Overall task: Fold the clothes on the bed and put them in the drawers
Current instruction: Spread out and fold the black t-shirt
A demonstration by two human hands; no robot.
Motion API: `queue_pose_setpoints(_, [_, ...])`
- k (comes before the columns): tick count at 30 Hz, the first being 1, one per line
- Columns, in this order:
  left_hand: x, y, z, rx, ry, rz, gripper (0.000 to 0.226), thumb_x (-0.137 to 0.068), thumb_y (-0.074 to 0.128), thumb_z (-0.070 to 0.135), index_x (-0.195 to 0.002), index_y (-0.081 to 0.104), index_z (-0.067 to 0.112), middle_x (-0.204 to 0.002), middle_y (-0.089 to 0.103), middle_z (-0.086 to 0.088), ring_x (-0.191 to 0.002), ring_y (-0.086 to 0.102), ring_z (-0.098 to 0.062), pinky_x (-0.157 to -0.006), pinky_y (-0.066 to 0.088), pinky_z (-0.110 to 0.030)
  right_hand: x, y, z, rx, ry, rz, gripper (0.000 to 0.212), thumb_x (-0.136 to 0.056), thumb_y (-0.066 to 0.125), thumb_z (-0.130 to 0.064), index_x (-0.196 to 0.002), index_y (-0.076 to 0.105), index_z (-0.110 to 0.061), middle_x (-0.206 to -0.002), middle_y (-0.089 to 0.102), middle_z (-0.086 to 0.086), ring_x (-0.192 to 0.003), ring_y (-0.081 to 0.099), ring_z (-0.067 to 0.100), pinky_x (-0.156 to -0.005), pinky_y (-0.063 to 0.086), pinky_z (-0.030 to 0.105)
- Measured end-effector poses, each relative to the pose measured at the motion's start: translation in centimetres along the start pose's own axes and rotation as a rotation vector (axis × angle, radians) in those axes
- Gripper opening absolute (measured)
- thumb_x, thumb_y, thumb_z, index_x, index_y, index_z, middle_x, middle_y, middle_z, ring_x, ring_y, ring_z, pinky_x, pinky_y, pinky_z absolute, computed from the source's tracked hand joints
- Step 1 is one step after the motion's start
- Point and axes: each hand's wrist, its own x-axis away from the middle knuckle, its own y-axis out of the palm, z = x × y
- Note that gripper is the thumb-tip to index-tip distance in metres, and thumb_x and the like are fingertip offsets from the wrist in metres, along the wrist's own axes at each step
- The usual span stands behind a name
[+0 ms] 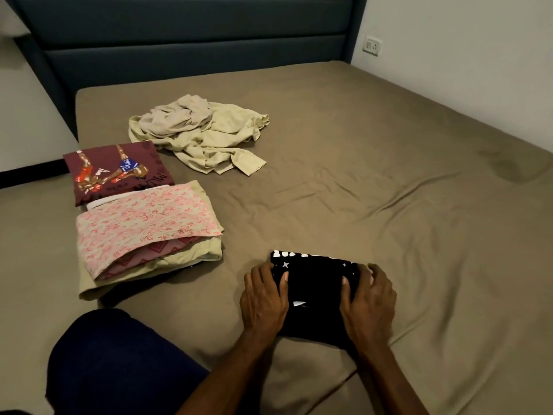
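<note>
Black cloth [314, 298], folded into a small block with white stars and lettering along its far edge, lies on the bed [389, 205] near the front, just ahead of the person. Both hands rest on it. The left hand [263, 298] lies over the cloth's left edge, thumb laid flat on top, fingers spread and reaching down the side onto the sheet. The right hand [369, 301] covers the right edge the same way, thumb on top, fingers loosely bent over the far corner. Whether either hand clasps the cloth or only presses on it cannot be told; nothing is lifted, and the cloth sits flat on the sheet.

To the left, well apart from the black cloth, sits a folded stack [146, 235]: a pink floral piece on top, a red patterned layer showing beneath it, and pale yellow-green cloth at the bottom. Just behind that stack, touching it, lies a folded maroon shirt [116, 172] with a printed figure in red, blue and brown. Farther back, near the middle of the bed, a loose heap [197, 133] of cream and pale yellow clothes lies unfolded, one sleeve trailing toward the front.

The brown sheet is creased across the middle. A dark blue padded headboard [194, 34] stands behind, with a wall socket [372, 45] to its right. The person's knee [119, 363], in dark blue cloth, is at the lower left.
</note>
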Motion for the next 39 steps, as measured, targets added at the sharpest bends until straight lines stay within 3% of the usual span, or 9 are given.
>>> queue_pose_setpoints(5, [-0.3,0.7,-0.2,-0.126,0.127,-0.065,0.038,-0.105,0.042,0.047,-0.116,0.063,0.018,-0.102,0.060,-0.003,-0.090,0.059,-0.025,-0.066,0.050,-0.038,1.4,2.2,-0.5,0.033,-0.376,-0.310,0.062,-0.108,0.027,-0.054,-0.163,0.029,-0.024,-0.172,0.015,0.005,-0.156,0.023,0.024,-0.124,0.021,0.040])
queue_pose_setpoints(8, [-0.4,-0.4,0.5,-0.122,0.042,-0.113,0.048,-0.103,0.039,0.055,-0.118,0.062,0.016,-0.101,0.065,-0.004,-0.090,0.062,-0.025,-0.067,0.052,-0.039,0.9,3.0,-0.1,-0.004,-0.334,-0.402,0.067,-0.106,0.016,-0.062,-0.162,0.028,-0.028,-0.171,0.020,-0.001,-0.157,0.020,0.018,-0.124,0.017,0.035])
queue_pose_setpoints(14, [-1.3,-2.9,-1.6,0.014,-0.112,-0.393,0.069,-0.091,0.026,0.083,-0.096,0.062,0.025,-0.091,0.071,0.000,-0.089,0.067,-0.024,-0.076,0.048,-0.035,-3.5,1.8,-0.1,-0.109,-0.367,-0.427,0.061,-0.102,0.034,-0.061,-0.150,0.046,-0.026,-0.151,0.050,0.001,-0.136,0.047,0.021,-0.114,0.034,0.038])
queue_pose_setpoints(18, [-1.8,-2.7,-2.3,0.217,-0.095,-0.519,0.060,-0.093,0.046,0.075,-0.067,0.048,0.021,-0.072,0.061,0.000,-0.074,0.061,-0.023,-0.067,0.044,-0.036,-7.9,2.0,-1.1,-0.235,-0.257,-0.685,0.052,-0.102,0.047,-0.059,-0.137,0.059,-0.023,-0.126,0.064,-0.002,-0.116,0.059,0.018,-0.097,0.046,0.033])
queue_pose_setpoints(23, [-4.9,-2.8,-1.9,0.794,-0.185,-0.544,0.056,-0.087,0.072,0.059,-0.058,0.046,0.019,-0.056,0.042,0.003,-0.056,0.043,-0.012,-0.058,0.033,-0.033,-13.3,1.1,-2.7,-0.477,-0.045,-1.088,0.024,-0.092,0.077,-0.029,-0.088,0.071,-0.006,-0.076,0.066,0.002,-0.073,0.062,0.018,-0.061,0.043,0.025])
queue_pose_setpoints(26, [-6.8,-3.5,-2.4,1.192,-0.546,-0.557,0.063,-0.081,0.070,0.069,-0.088,0.074,0.007,-0.089,0.074,-0.012,-0.081,0.070,-0.030,-0.075,0.056,-0.044,-13.1,0.9,-2.1,-0.694,0.183,-1.005,0.025,-0.092,0.077,-0.027,-0.080,0.069,-0.007,-0.069,0.061,0.007,-0.062,0.058,0.020,-0.059,0.042,0.028])
queue_pose_setpoints(29, [-6.4,-3.4,-2.6,1.061,-0.781,-0.638,0.066,-0.091,0.052,0.073,-0.104,0.068,0.010,-0.100,0.071,-0.019,-0.087,0.074,-0.039,-0.066,0.063,-0.045,-11.6,2.3,-0.7,-0.550,0.202,-0.919,0.034,-0.094,0.074,-0.037,-0.072,0.062,-0.014,-0.063,0.054,0.000,-0.058,0.052,0.013,-0.059,0.037,0.030])
queue_pose_setpoints(32, [-5.4,-3.2,-2.2,0.999,-0.752,-0.666,0.056,-0.093,0.061,0.063,-0.107,0.068,0.010,-0.089,0.068,-0.015,-0.073,0.073,-0.033,-0.062,0.063,-0.041,-11.1,2.1,-0.7,-0.547,0.252,-0.911,0.036,-0.096,0.069,-0.041,-0.071,0.059,-0.016,-0.060,0.050,-0.003,-0.053,0.046,0.010,-0.054,0.033,0.027])
queue_pose_setpoints(39, [-3.8,-1.6,-2.9,0.999,-0.450,-0.607,0.048,-0.093,0.074,0.026,-0.137,0.058,0.021,-0.126,0.071,0.000,-0.111,0.070,-0.013,-0.099,0.057,-0.044,-11.7,0.6,-2.2,-0.761,0.391,-1.109,0.020,-0.098,0.066,-0.019,-0.109,0.071,-0.004,-0.096,0.075,0.015,-0.082,0.069,0.025,-0.070,0.053,0.032])
